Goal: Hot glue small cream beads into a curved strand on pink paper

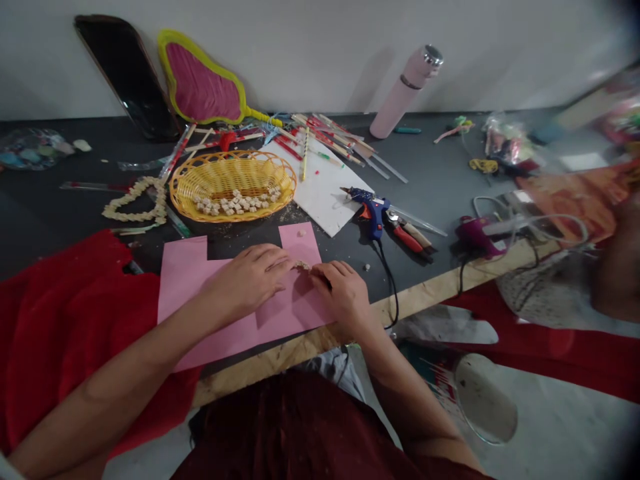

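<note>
A short strip of small beige pieces [301, 265] spans the gap between my two hands, just above the pink paper [223, 340]. My left hand [253, 277] has its fingers bent together at the strip's left end. At the right end, my right hand [345, 290] pinches it between thumb and fingers; the fingertips partly hide it. One loose pale piece [301, 233] lies on the paper's upper tab. Behind the paper, a yellow wicker basket [233, 160] holds many similar beige pieces. A heart-shaped frame of beige pieces [135, 200] lies left of the basket.
Right of the paper are a blue glue gun [373, 210] and red-handled pliers [407, 239]. A white sheet [325, 200], glue sticks, a pink bottle [405, 93] and a propped phone [127, 73] stand farther back. Red cloth [85, 333] covers the left. Another person's arm [620, 260] is at right.
</note>
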The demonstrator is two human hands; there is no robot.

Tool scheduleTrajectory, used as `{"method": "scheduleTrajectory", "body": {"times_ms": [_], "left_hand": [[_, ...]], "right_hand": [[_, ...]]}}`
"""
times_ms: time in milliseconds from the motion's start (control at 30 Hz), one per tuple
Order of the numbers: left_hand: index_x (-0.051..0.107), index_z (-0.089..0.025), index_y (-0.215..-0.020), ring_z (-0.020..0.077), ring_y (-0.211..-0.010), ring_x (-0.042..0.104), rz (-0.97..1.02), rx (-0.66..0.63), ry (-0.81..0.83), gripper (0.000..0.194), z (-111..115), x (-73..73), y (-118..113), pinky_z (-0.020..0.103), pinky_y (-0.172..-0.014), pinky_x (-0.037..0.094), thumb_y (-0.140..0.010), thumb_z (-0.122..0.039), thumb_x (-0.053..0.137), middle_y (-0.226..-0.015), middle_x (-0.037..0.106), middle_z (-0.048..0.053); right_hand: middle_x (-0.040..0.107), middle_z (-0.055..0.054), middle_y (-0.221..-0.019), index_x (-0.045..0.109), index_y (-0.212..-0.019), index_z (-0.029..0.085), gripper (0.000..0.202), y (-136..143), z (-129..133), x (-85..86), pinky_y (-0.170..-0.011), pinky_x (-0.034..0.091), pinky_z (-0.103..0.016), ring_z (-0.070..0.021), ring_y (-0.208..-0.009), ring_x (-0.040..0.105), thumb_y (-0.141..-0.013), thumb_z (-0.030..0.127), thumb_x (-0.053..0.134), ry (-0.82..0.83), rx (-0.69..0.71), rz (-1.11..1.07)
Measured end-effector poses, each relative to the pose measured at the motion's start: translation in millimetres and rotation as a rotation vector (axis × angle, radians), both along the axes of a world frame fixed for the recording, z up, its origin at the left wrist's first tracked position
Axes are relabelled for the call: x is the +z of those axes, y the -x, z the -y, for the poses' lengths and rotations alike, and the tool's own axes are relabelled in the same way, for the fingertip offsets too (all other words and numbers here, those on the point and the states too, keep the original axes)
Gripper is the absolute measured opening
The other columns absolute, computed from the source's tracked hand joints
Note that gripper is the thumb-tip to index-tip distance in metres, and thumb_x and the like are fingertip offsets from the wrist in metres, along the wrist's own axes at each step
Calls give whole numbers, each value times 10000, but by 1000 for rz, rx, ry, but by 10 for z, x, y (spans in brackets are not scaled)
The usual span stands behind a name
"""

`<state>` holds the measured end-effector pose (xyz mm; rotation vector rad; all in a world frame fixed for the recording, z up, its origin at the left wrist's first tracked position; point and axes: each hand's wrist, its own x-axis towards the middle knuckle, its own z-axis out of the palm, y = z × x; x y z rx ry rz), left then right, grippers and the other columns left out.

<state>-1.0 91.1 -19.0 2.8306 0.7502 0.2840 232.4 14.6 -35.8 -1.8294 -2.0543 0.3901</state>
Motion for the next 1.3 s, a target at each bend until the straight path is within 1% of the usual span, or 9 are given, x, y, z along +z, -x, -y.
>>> {"method": "scheduleTrajectory", "body": {"times_ms": [167, 467, 633, 733, 867, 967, 1067, 1167, 1300], "left_hand": [[623, -141, -1338, 273, -1287, 548, 10, -8, 11, 362, -21, -5, 17, 452, -1099, 440, -998, -257, 570, -1341, 655, 146], [661, -135, -1281, 272, -1207, 586, 35, -1, -24, 310, -29, 58, 9, 445, -1060, 474, -997, -219, 570, -1265, 686, 137], [695, -136, -1222, 281, -1157, 610, 4, 18, -16, 271, -31, 111, 14, 454, -1012, 511, -997, -197, 555, -1213, 707, 135], [660, -145, -1305, 294, -1195, 605, -22, 8, -4, 332, -7, 183, 35, 459, -1019, 517, -994, -193, 553, -1274, 693, 131], [530, -203, -1467, 299, -1236, 602, -46, 31, -34, 510, 83, 291, 129, 467, -1038, 505, -961, -179, 590, -1358, 656, 125], [566, -183, -1422, 309, -1282, 587, -64, 68, -44, 449, 192, 335, 291, 477, -1068, 481, -975, -214, 574, -1385, 645, 153], [624, -157, -1342, 294, -1324, 566, -55, 96, -31, 363, 321, 312, 517, 465, -1115, 453, -1019, -263, 498, -1381, 653, 161], [640, -164, -1323, 292, -1352, 543, -54, 148, -46, 360, 431, 220, 719, 462, -1129, 445, -1028, -279, 469, -1409, 637, 154], [601, -147, -1392, 321, -1435, 463, -106, 158, -71, 405, 460, 107, 740, 512, -1176, 389, -1017, -242, 479, -1494, 575, 157]], "right_hand": [[771, -76, -1009, 728, -1037, 228, 122, -17, 7, -7, -930, 538, -379, -244, -946, 691, -934, 259, 671, -22, 14, -19], [770, -72, -1029, 706, -1010, 234, 159, -65, 26, -38, -884, 548, -334, -223, -953, 707, -947, 208, 562, -16, -47, -139], [748, -41, -912, 682, -980, 239, 143, -185, -36, 113, -787, 539, -279, -183, -829, 707, -919, 227, 554, 38, -89, -178], [733, -58, -938, 672, -1025, 234, 185, -213, -272, 364, -825, 527, -284, -185, -862, 692, -927, 210, 516, -6, -22, -118], [709, -83, -999, 652, -1102, 208, 221, -142, -816, 684, -842, 512, -305, -188, -870, 661, -958, 215, 485, -102, 153, -84], [701, -94, -970, 650, -1077, 169, 202, -40, -1197, 764, -796, 496, -315, -190, -830, 640, -958, 201, 491, -186, 277, -92], [702, -82, -977, 657, -1090, 163, 204, 27, -1350, 744, -776, 495, -302, -173, -819, 634, -952, 174, 507, -243, 356, -172], [707, -72, -1023, 674, -1130, 186, 212, -8, -1222, 709, -802, 509, -297, -169, -873, 646, -969, 206, 537, -246, 379, -242], [725, -62, -999, 701, -1102, 219, 189, -136, -744, 612, -819, 530, -316, -189, -918, 671, -981, 255, 561, -192, 297, -248]]}}
